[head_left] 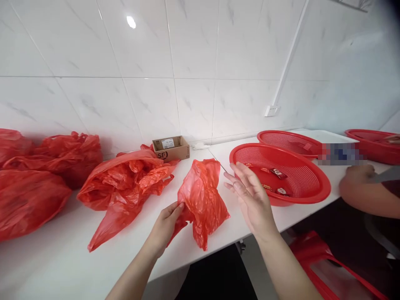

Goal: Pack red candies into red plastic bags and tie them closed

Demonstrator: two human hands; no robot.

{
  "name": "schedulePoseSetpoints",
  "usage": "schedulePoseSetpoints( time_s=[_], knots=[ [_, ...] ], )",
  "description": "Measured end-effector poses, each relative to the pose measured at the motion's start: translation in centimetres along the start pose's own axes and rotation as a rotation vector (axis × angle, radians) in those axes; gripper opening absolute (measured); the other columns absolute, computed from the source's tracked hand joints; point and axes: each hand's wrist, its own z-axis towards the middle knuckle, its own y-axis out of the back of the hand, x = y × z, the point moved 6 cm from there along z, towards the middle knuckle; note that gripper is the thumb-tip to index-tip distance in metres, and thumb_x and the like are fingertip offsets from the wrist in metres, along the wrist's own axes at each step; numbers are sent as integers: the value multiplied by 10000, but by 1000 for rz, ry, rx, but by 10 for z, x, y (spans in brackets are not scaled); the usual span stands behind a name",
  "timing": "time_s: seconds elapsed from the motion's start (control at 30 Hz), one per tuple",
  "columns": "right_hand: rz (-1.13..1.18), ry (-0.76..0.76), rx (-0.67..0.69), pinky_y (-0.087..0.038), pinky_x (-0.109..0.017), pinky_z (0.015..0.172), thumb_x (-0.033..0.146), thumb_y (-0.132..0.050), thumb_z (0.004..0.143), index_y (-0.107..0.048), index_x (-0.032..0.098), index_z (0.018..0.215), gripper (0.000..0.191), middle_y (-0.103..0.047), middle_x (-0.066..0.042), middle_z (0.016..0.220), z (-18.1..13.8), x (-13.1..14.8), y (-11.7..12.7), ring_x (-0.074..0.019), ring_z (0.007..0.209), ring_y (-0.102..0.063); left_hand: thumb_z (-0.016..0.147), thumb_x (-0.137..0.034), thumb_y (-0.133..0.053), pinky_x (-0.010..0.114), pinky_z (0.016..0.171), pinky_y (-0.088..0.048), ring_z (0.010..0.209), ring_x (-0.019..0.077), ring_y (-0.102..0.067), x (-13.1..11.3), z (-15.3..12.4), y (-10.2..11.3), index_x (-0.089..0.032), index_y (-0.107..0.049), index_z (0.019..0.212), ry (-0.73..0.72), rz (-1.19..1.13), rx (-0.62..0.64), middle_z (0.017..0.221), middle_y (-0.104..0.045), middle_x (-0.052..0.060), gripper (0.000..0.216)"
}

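My left hand (167,225) pinches the lower left edge of a small red plastic bag (203,196) and holds it up just above the white table (62,258). My right hand (250,196) hovers open to the right of the bag, fingers stretched out and apart, holding nothing. Right behind that hand stands a round red mesh basket (300,177) with a few small wrapped sweets (278,173) in it.
A heap of red bags (125,183) lies to the left, with fuller red bags (28,196) beyond. A small cardboard box (171,148) stands at the wall. More red baskets (290,141) sit further right. Another person's forearm (365,191) rests on the table's right end.
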Motion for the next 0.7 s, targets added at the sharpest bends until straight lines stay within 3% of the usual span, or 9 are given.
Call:
schedulePoseSetpoints(
  time_s=[0.1,0.2,0.3,0.37,0.47,0.57,0.63,0.7],
  knots=[
    [-328,174,-46,-482,-398,961,278,-599,890,-565,306,1192,305,-544,-62,1306,-20,5,0,-217,1153,-565,819,-481,-641,252,726,-495,725,140,-629,2,-5,2,-173,-658,946,31,-133,-44,885,-704,61,333],
    [-565,292,104,-443,-404,1013,240,-609,867,-553,284,1196,337,-550,-67,1259,-37,1,-30,-221,1198,-516,803,-446,-672,228,650,-491,653,124,-611,0,-12,-7,-168,-657,933,-29,-176,-55,819,-690,43,308],
    [-743,193,307,-431,-428,1022,206,-642,810,-522,269,1266,475,-554,-74,1280,-42,-32,-48,-242,1208,-505,780,-406,-705,221,668,-510,669,123,-624,-6,-19,-9,-169,-650,911,-107,-239,-105,780,-672,23,277],
    [-841,92,373,-467,-435,948,138,-563,815,-576,253,1197,399,-629,-65,1162,-38,-61,-39,-240,1082,-576,765,-410,-718,187,551,-486,547,90,-570,-8,-24,-1,-174,-626,835,-122,-256,-167,661,-617,-18,263],
    [-835,-45,314,-505,-381,802,134,-444,862,-641,230,985,251,-682,-42,961,-24,-90,0,-203,863,-626,725,-389,-750,132,345,-296,347,30,-329,-13,-33,28,-185,-543,725,-119,-314,-281,483,-430,-96,291],
    [-812,-114,139,-502,-350,739,217,-464,881,-628,216,906,166,-676,-38,912,-13,-87,39,-181,765,-618,685,-324,-770,123,325,-251,331,20,-220,-20,-42,56,-188,-419,620,-143,-444,-381,424,-296,-122,381],
    [-809,-120,54,-497,-351,750,261,-495,882,-620,214,903,135,-667,-38,903,-15,-69,44,-180,760,-615,679,-340,-768,135,327,-272,340,34,-248,-23,-48,61,-196,-403,615,-155,-428,-418,422,-291,-117,397],
    [-715,-101,36,-502,-334,771,323,-514,899,-612,224,955,150,-657,-38,925,-22,-44,27,-178,812,-620,688,-417,-758,146,321,-267,348,49,-293,-23,-52,48,-201,-495,687,-133,-273,-441,449,-349,-105,340]
  ],
)
